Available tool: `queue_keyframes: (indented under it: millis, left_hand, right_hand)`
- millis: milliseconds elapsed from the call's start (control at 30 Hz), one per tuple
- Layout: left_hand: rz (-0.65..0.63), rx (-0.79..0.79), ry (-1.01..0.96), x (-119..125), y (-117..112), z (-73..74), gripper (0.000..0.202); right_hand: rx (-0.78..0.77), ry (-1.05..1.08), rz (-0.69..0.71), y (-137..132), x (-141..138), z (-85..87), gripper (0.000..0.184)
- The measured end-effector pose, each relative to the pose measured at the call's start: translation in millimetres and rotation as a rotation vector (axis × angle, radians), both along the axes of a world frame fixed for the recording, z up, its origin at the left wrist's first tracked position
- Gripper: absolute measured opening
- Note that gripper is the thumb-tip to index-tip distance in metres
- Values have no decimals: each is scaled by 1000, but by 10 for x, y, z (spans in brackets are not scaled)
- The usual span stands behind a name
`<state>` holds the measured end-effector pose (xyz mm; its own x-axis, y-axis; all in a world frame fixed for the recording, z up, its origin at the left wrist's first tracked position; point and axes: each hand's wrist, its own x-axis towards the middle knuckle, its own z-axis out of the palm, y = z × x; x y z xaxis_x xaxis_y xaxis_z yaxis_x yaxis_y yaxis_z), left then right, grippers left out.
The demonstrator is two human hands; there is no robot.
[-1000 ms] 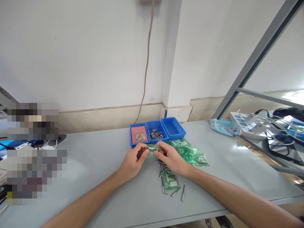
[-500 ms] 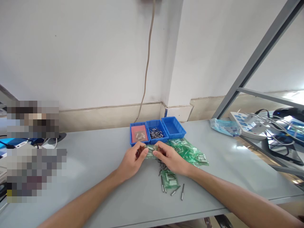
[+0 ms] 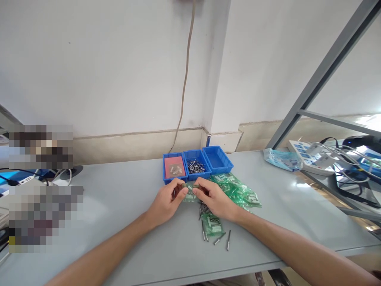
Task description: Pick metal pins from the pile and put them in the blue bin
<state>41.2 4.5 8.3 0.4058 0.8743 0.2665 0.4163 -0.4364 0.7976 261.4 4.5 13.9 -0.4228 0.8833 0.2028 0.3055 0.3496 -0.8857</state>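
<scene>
Between my two hands is a small green plastic bag (image 3: 189,195), its contents partly hidden by my fingers. My left hand (image 3: 168,200) pinches the bag's left side, and my right hand (image 3: 212,198) pinches its right side. Under and beside my right hand lie loose metal rivets (image 3: 228,240), thin pins with thicker silvery ends. Among them is another small green bag (image 3: 212,225) with similar parts inside. Several green bags (image 3: 238,190) are heaped just right of my right hand.
Three blue bins stand behind my hands: the left bin (image 3: 164,169) holds a pink sheet and a clear packet, the middle bin (image 3: 202,174) many small metal parts, the right bin (image 3: 218,159) nothing visible. Right: blue plastic packet (image 3: 281,159), power strip (image 3: 309,157), cables.
The fingertips of both hands have shifted slightly on the green bag, and my left thumb has moved a little to the right. The bag looks more bunched; everything else stays put.
</scene>
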Motion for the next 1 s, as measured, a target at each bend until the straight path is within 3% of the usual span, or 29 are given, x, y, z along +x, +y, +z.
queue_keyframes:
  millis: [167,433,733,1000]
  left_hand:
    - [16,-3,15,0,7,-7,31]
    - [18,65,10,-18,13,-19,31]
    - [-6,-11,7,5,15,-6,31]
    - [36,68,72,11,-20,-11,26]
  right_hand:
    - [2,18,-48,7,-5,-34,32]
    - [-20,-30,-3,-4,-10,-22,33]
    - [-25,-56,3,7,11,-68,34]
    - [-2,-37,-9,-13,-10,-30,27]
